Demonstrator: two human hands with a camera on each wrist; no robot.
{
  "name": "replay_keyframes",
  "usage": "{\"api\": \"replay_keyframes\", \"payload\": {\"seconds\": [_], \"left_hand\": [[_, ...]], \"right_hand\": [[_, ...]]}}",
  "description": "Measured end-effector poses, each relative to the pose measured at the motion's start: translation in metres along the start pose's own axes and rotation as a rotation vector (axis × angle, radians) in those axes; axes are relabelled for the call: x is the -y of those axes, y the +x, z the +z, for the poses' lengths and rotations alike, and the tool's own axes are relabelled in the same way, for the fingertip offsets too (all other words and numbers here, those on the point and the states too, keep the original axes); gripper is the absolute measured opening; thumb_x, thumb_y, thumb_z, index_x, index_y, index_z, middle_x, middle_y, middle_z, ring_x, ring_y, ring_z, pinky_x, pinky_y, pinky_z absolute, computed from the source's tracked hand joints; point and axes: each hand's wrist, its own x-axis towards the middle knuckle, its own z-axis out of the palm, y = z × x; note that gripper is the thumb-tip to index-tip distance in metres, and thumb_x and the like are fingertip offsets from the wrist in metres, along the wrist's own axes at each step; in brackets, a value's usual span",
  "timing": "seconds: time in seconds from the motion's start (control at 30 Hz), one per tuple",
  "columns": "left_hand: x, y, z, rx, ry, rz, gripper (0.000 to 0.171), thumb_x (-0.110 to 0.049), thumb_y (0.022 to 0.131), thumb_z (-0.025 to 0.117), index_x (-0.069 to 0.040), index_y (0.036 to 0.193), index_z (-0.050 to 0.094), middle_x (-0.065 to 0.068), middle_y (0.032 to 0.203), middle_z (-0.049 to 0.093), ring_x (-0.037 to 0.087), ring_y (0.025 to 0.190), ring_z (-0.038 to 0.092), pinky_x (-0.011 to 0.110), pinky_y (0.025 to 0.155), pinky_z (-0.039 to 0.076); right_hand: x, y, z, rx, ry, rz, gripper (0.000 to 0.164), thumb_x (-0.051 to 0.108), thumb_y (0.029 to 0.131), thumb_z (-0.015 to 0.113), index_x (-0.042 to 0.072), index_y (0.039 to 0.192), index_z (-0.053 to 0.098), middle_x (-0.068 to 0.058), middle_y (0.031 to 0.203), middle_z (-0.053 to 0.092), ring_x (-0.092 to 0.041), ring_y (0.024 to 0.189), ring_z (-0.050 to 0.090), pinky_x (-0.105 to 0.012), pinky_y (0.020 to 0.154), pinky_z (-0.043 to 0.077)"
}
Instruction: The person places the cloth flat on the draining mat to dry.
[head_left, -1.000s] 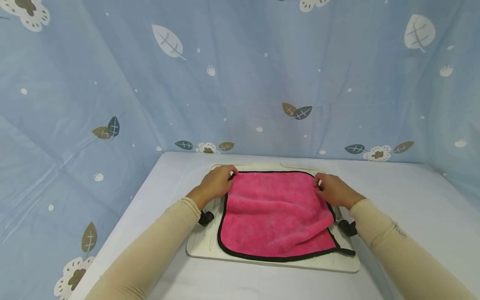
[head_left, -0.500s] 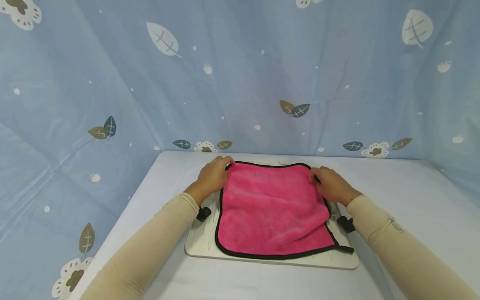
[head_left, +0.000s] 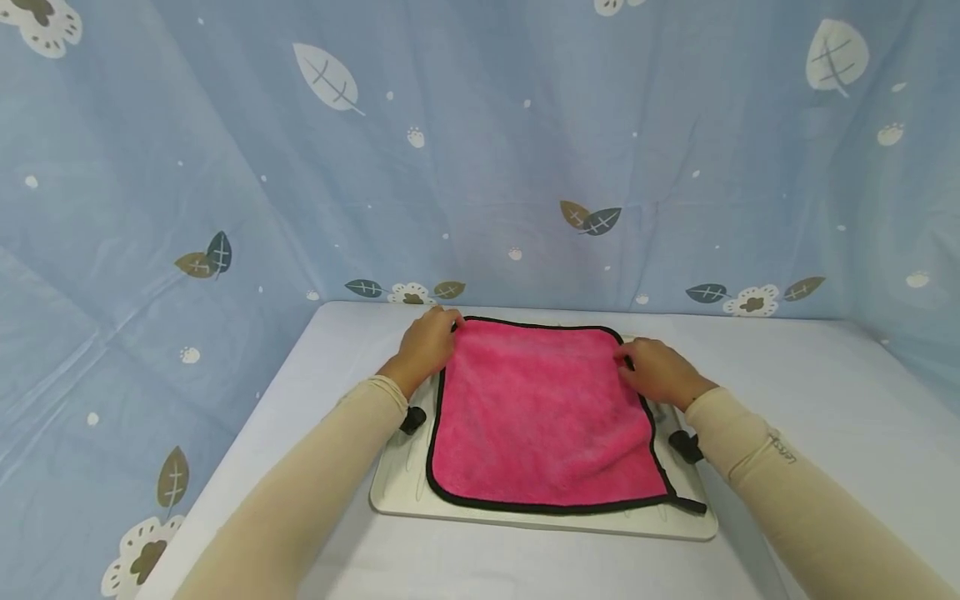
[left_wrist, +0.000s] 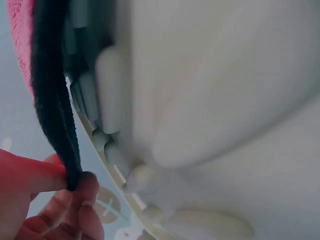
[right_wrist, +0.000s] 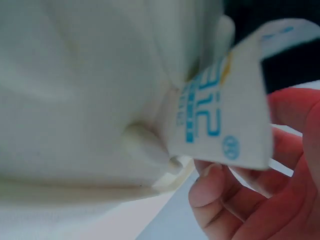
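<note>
A pink towel (head_left: 540,417) with black edging spreads over a cream ridged plastic tray (head_left: 405,492) in the head view. At its far left corner my left hand (head_left: 427,346) pinches the black edge between thumb and fingers; the left wrist view shows the dark edging (left_wrist: 57,110) running down into the fingertips, above the tray. My right hand (head_left: 660,371) pinches the edge near the far right corner. In the right wrist view a white tag (right_wrist: 225,120) with blue lettering hangs from the dark edge beside the right fingers (right_wrist: 207,187). The towel's near side lies on the tray.
A black loop (head_left: 690,504) sticks out from the towel's near right corner. The tray rests on a white-covered table (head_left: 795,400). Behind and to the left hangs a blue curtain (head_left: 480,150) with leaf and flower prints.
Both hands have drawn the towel's far edge slightly away and up, more on the left. The fold across its middle and right side has flattened; the near edge stays in place.
</note>
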Motion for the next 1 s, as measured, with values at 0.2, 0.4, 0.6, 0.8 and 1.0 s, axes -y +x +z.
{"api": "replay_keyframes", "payload": {"seconds": [0.2, 0.4, 0.6, 0.8, 1.0], "left_hand": [[0.003, 0.000, 0.002, 0.081, 0.023, -0.004, 0.032, -0.005, 0.098, 0.052, -0.011, 0.125, 0.068, 0.015, 0.122, 0.062, 0.033, 0.114, 0.062, 0.045, 0.097, 0.051], [0.005, -0.012, -0.003, 0.112, 0.051, 0.042, 0.032, -0.020, 0.101, 0.055, -0.009, 0.129, 0.065, 0.015, 0.122, 0.062, 0.030, 0.107, 0.063, 0.046, 0.093, 0.051], [0.001, -0.034, -0.014, 0.048, 0.075, 0.100, 0.033, -0.025, 0.100, 0.057, -0.014, 0.131, 0.064, 0.013, 0.125, 0.062, 0.030, 0.112, 0.063, 0.054, 0.094, 0.049], [-0.010, -0.071, -0.024, -0.013, 0.084, 0.228, 0.032, -0.027, 0.097, 0.064, -0.016, 0.127, 0.066, 0.008, 0.123, 0.064, 0.026, 0.108, 0.065, 0.052, 0.089, 0.050], [-0.021, -0.110, -0.030, 0.033, 0.036, 0.368, 0.027, -0.028, 0.095, 0.068, -0.018, 0.121, 0.070, -0.001, 0.121, 0.063, 0.019, 0.107, 0.064, 0.048, 0.090, 0.048]], "right_hand": [[0.003, -0.004, 0.000, 0.045, -0.006, -0.005, 0.039, 0.011, 0.092, 0.062, -0.008, 0.126, 0.063, -0.028, 0.116, 0.063, -0.030, 0.098, 0.061, -0.047, 0.090, 0.052], [0.008, -0.016, -0.001, 0.015, -0.033, 0.000, 0.041, 0.017, 0.093, 0.065, -0.003, 0.128, 0.062, -0.031, 0.122, 0.056, -0.038, 0.102, 0.061, -0.054, 0.091, 0.052], [0.025, -0.039, -0.009, -0.108, -0.048, -0.035, 0.041, 0.016, 0.093, 0.068, 0.001, 0.130, 0.063, -0.029, 0.128, 0.055, -0.047, 0.116, 0.055, -0.059, 0.093, 0.050], [0.049, -0.067, -0.012, -0.200, 0.009, -0.144, 0.040, 0.012, 0.090, 0.072, 0.002, 0.128, 0.064, -0.024, 0.127, 0.058, -0.044, 0.119, 0.055, -0.059, 0.096, 0.049], [0.067, -0.083, -0.002, -0.232, 0.008, -0.218, 0.040, 0.013, 0.086, 0.077, 0.005, 0.124, 0.067, -0.016, 0.123, 0.061, -0.035, 0.115, 0.060, -0.054, 0.096, 0.051]]}}
